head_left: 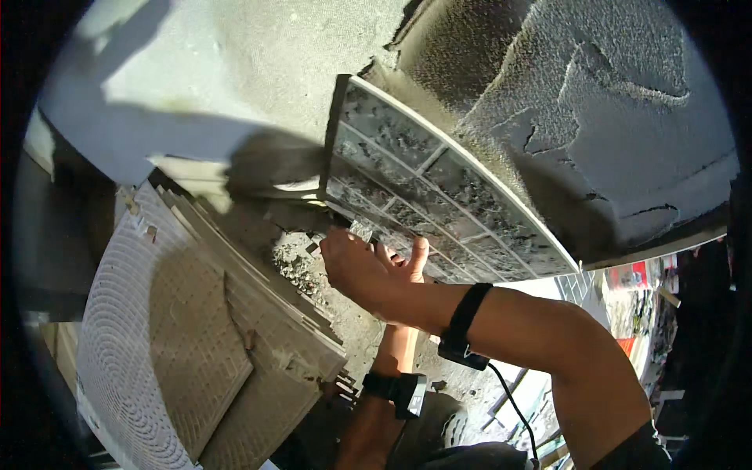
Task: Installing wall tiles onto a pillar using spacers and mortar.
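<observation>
Both hands, right hand over left hand, pressed the tile sheet's lower edge; grasp unclear. Its long axis ran ten to four o'clock against mortar.

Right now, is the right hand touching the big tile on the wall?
Touching. The head view shows the right hand pressed against the lower edge of the mortar-smeared tile, with no gap between them; the left hand sits just behind it.

Packages: we see a red and white one at the far right, just under the wall's edge; its shape is unclear.
Labels: we see none we can make out.
Signs: we see none.
Screens: we see none.
</observation>
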`<state>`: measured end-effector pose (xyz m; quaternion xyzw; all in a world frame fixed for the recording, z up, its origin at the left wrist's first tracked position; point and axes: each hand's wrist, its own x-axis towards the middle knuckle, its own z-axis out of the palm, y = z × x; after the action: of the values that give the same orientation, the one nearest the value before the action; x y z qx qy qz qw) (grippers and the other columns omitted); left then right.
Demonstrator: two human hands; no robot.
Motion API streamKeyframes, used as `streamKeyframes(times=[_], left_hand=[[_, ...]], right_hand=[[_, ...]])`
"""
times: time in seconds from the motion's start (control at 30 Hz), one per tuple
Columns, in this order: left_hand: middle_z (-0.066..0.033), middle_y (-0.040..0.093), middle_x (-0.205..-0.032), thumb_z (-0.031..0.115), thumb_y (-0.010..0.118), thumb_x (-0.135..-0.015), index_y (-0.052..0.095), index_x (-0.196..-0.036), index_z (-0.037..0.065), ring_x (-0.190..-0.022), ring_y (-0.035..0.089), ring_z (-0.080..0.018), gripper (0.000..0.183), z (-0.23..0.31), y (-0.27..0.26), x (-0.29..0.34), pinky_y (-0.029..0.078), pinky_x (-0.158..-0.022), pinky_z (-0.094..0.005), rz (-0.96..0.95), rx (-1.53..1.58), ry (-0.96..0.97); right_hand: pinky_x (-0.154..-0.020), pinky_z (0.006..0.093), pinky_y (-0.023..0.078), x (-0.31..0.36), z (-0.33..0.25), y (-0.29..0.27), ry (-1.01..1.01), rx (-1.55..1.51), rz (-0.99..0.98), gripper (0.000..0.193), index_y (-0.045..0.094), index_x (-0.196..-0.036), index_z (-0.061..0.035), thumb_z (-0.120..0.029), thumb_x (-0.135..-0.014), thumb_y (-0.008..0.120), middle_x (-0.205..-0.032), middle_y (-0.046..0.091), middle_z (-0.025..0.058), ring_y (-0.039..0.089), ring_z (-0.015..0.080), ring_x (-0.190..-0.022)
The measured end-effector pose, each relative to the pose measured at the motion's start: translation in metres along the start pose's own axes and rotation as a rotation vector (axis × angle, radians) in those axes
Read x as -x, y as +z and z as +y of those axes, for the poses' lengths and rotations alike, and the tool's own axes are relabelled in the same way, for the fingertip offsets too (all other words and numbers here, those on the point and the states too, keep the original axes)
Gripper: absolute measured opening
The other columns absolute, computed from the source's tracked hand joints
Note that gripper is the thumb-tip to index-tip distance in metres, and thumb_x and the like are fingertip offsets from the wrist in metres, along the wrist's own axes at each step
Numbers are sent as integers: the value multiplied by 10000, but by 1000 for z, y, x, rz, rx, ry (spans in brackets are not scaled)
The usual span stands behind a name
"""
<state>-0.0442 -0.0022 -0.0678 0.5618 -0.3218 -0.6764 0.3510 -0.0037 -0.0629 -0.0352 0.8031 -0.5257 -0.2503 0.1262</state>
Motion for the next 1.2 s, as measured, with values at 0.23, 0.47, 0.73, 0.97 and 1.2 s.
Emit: streamKeyframes(times=[0.23,0.47,0.73,0.97,1.2], left_hand=[[-201,453,-1387,724,801,-726,276,-1566,-19,-1198,524,-275,1238,-7,-7,-5,472,-1014,-411,33,102,42],[-243,387,-1487,706,796,-750,241,-1574,-36,-1389,419,-340,1240,13,-17,3,358,-1147,-481,50,133,-10],[-251,374,-1500,709,779,-764,235,-1577,-37,-1395,415,-347,1230,11,-9,2,357,-1152,-485,2,176,-35],[-258,362,-1511,713,764,-777,230,-1579,-38,-1400,410,-353,1221,26,-13,-1,357,-1156,-488,-22,191,-53],[-265,351,-1522,716,749,-789,225,-1581,-38,-1405,406,-358,1213,19,-32,-7,356,-1160,-491,-11,185,-41]], right_hand=[[-825,426,528,-5,-11,0,19,-349,1,284,607,-1081,29,-157,-871,566,-1049,631,211,632,317,-949],[-711,454,516,-7,-7,-16,-134,-42,-42,229,699,-976,33,-138,-835,642,-994,605,173,614,297,-900],[-674,445,522,0,4,-10,-12,-58,75,295,721,-994,82,-162,-841,661,-978,604,190,616,297,-850],[-668,442,528,-3,6,-6,20,-55,44,313,716,-990,98,-164,-831,658,-968,615,202,619,301,-831],[-669,420,519,-21,5,-25,-163,-15,-135,253,743,-951,28,-152,-791,666,-906,646,123,616,272,-843]])
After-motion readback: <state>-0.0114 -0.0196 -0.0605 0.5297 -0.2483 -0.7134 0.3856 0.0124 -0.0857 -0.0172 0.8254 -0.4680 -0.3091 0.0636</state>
